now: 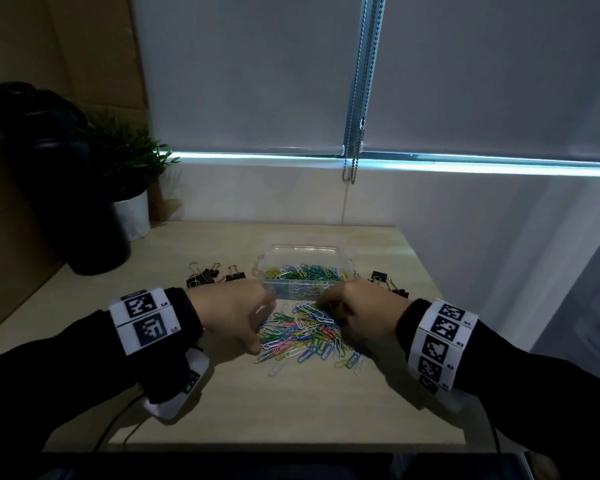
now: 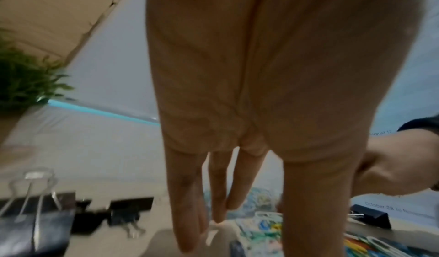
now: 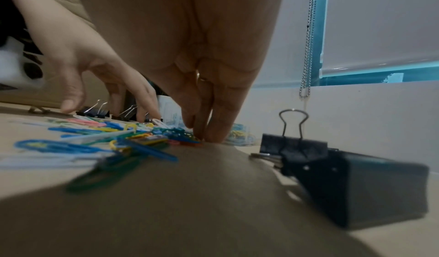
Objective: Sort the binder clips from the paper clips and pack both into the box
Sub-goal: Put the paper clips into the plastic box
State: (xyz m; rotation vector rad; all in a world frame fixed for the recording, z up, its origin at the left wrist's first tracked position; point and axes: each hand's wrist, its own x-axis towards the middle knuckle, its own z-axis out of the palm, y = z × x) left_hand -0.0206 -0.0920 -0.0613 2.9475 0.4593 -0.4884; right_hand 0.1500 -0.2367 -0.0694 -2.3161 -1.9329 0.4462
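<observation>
Progress: partial. The clear plastic rectangular box (image 1: 305,268) stands at the far centre of the light wooden counter (image 1: 291,410) and already holds a layer of coloured wire paper clips. A loose pile of coloured paper clips (image 1: 309,336) remains on the counter just in front of the box. The black metal binder clips are separated out but not yet packed: one group (image 1: 215,276) lies left of the box, another (image 1: 390,284) right of it.

The left hand (image 1: 234,315) hangs over the left edge of the pile, fingers straight and spread, holding nothing visible. The right hand (image 1: 357,315) has its fingers (image 3: 213,127) drawn together with the tips down in the pile; whether they pinch a clip cannot be determined.

Remaining, by estimate: transfer the pile, then both binder clip groups.
</observation>
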